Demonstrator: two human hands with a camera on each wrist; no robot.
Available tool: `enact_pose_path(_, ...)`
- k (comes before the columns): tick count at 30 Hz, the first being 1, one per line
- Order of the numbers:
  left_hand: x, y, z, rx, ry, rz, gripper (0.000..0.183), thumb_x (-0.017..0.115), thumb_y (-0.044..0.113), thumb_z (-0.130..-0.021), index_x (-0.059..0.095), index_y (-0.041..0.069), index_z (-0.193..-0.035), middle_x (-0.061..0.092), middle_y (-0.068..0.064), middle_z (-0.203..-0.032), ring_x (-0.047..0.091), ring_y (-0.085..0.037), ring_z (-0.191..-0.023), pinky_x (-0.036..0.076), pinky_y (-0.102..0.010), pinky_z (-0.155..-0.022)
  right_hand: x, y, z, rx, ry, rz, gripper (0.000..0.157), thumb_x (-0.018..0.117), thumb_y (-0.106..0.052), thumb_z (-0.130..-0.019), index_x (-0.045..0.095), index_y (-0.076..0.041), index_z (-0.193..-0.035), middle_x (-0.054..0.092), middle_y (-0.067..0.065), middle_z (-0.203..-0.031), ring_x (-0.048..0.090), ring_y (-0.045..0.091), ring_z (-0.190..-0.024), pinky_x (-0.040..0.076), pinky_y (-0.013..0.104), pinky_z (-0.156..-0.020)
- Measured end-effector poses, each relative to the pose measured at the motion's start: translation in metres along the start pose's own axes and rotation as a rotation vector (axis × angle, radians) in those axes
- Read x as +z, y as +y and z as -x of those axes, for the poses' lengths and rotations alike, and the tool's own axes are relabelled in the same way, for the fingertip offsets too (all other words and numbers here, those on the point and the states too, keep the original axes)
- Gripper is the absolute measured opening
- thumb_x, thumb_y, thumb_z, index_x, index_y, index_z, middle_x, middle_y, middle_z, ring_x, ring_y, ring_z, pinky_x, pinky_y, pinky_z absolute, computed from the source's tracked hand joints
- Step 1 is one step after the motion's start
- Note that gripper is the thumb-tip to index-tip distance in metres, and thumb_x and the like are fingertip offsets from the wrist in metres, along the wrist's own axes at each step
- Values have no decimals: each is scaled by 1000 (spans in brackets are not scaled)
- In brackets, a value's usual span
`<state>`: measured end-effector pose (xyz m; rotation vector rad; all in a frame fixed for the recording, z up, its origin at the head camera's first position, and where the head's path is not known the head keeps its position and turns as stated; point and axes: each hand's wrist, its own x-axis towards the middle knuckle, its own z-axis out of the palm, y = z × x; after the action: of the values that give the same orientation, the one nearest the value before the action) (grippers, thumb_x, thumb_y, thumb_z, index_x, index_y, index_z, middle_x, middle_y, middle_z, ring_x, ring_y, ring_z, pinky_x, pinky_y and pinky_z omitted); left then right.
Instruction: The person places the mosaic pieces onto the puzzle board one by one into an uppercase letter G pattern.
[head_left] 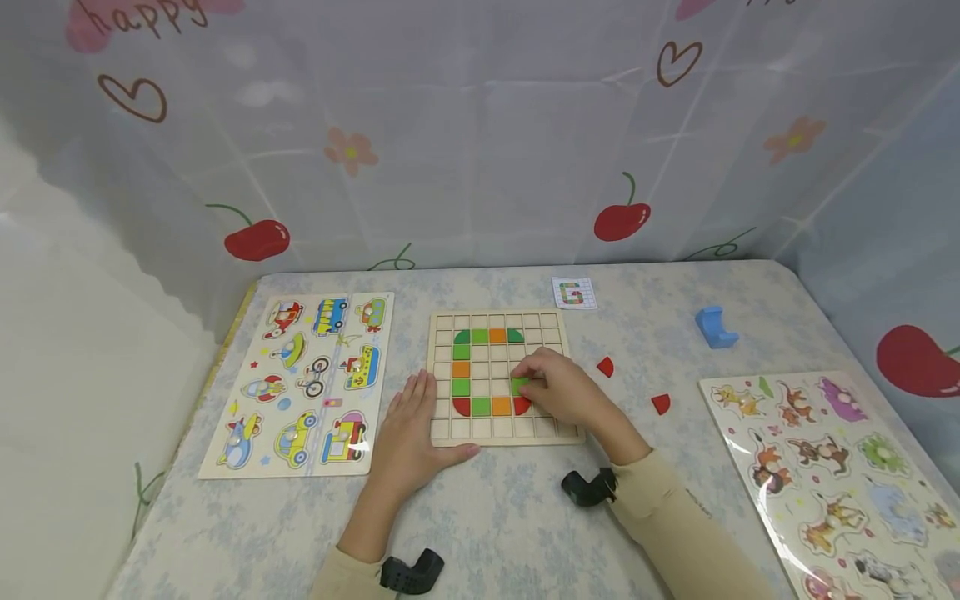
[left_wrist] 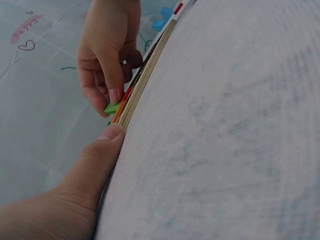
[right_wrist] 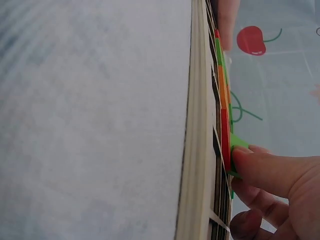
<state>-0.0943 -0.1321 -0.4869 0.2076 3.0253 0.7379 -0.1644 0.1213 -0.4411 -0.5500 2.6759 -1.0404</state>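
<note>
A wooden grid board (head_left: 546,329) lies on the table, with green, orange and red tiles set in some of its squares. Between thumb and fingers, my right hand (head_left: 562,387) pinches a green tile (head_left: 519,386) at the right side of the pattern, just above a red quarter-round tile (head_left: 521,406). The left wrist view shows this green tile (left_wrist: 112,108) tilted at the board's surface. My left hand (head_left: 408,433) rests along the board's left edge, fingers straight, its thumb (left_wrist: 111,132) touching the near edge. Part of the green tile is hidden by the right fingers.
Two red quarter-round pieces (head_left: 606,367) (head_left: 661,404) lie right of the board. Behind it is a small pattern card (head_left: 574,293). A blue block (head_left: 716,327) stands farther right. A vehicle puzzle (head_left: 296,383) lies left, an animal puzzle (head_left: 825,475) right.
</note>
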Motion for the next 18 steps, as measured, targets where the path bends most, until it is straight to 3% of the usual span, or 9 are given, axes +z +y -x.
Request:
enact_pose_path(11, 0, 0, 1, -3, 3, 1, 128, 72, 77, -67, 18, 5, -158, 16, -9, -166, 11, -24, -156, 13, -46, -127, -1, 2, 3, -17, -27, 30, 25, 70, -15, -92, 75, -13, -116, 60, -2, -105, 54, 12, -82, 48, 25, -70)
enact_pose_path(18, 0, -1, 0, -4, -4, 10, 128, 72, 78, -67, 16, 7, -159, 13, -7, -167, 8, -23, -156, 12, -45, -128, -18, 15, 15, 87, 56, 55, 25, 68, -21, -94, 71, -16, -119, 62, -2, -101, 54, 16, -80, 47, 30, -70)
